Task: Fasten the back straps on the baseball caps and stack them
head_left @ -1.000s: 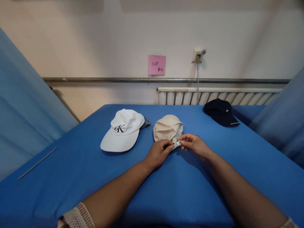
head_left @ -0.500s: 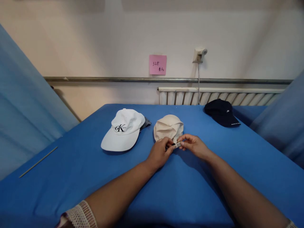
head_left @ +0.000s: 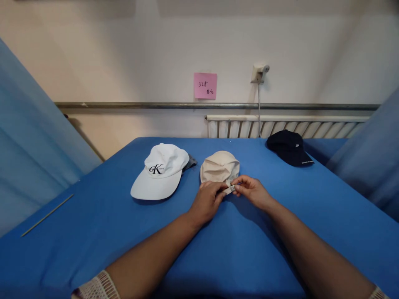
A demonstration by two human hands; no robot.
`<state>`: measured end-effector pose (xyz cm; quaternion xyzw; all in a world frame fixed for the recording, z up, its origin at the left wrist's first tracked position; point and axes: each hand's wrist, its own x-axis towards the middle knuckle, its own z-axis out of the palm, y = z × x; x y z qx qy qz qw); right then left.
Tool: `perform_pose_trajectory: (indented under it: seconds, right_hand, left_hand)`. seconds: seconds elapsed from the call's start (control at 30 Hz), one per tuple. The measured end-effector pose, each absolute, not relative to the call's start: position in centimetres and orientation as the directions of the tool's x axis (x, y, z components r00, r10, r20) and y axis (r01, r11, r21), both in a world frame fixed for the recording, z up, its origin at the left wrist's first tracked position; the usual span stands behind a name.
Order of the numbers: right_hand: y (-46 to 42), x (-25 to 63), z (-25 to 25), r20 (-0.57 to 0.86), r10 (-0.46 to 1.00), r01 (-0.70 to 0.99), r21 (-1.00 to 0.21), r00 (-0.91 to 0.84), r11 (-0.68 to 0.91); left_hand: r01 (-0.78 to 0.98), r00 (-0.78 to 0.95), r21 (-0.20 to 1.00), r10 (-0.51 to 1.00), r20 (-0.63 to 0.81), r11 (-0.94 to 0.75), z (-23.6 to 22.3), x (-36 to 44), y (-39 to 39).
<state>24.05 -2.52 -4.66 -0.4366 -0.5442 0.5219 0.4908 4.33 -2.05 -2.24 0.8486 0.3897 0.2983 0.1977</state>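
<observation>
The left hand and right hand are pinching the strap of the beige cap, which is resting mid-tabletop, between the white cap and the navy cap.

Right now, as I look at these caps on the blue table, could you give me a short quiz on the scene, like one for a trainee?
1. True or false: the pink note is on the wall above the metal rail.

2. Fill in the colour: the left hand and right hand are both at the back strap of the ____ cap.

3. Which lies closest to the left edge of the blue table?
A) the dark cap
B) the thin stick
C) the white cap

Key: 1 true; 2 beige; 3 B
</observation>
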Motion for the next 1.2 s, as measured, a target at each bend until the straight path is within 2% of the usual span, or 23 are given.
perform_pose_trajectory:
  seconds: [0.13,0.33,0.43,0.6,0.7,0.87,1.2]
  right_hand:
    - [-2.9,23.8,-4.4,0.08,0.984,-0.077,-0.995,-0.16,0.068]
    - [-3.4,23.0,-4.0,0.031,0.975,-0.148,-0.989,-0.22,-0.002]
    - [-3.2,23.0,-4.1,-0.011,0.985,-0.163,-0.986,-0.17,-0.039]
    - [-3.3,23.1,-4.2,-0.065,0.991,-0.142,-0.987,-0.118,-0.082]
    - [-3.3,23.0,-4.3,-0.052,0.993,-0.128,-0.99,-0.103,-0.065]
    - [-2.7,22.9,-4.7,-0.054,0.998,-0.054,-0.997,0.016,-0.053]
    - [-1.9,22.5,-6.0,-0.086,0.99,-0.018,-0.996,0.115,-0.085]
  left_hand:
    - [0.588,0.455,0.554,0.808,0.375,-0.589,-2.2,4.4,-2.1]
    - [0.601,0.513,0.475,0.766,0.387,-0.643,-2.1,4.6,-2.5]
    - [0.607,0.571,0.395,0.724,0.386,-0.689,-1.9,4.5,-2.7]
    - [0.663,0.616,0.193,0.674,0.408,-0.723,-1.6,4.6,-2.7]
    - [0.673,0.62,0.134,0.654,0.433,-0.727,-1.7,4.8,-2.7]
    - [0.682,0.631,0.125,0.666,0.397,-0.721,-1.9,4.5,-2.4]
    - [0.7,0.647,0.135,0.703,0.295,-0.701,-2.2,4.4,-2.0]
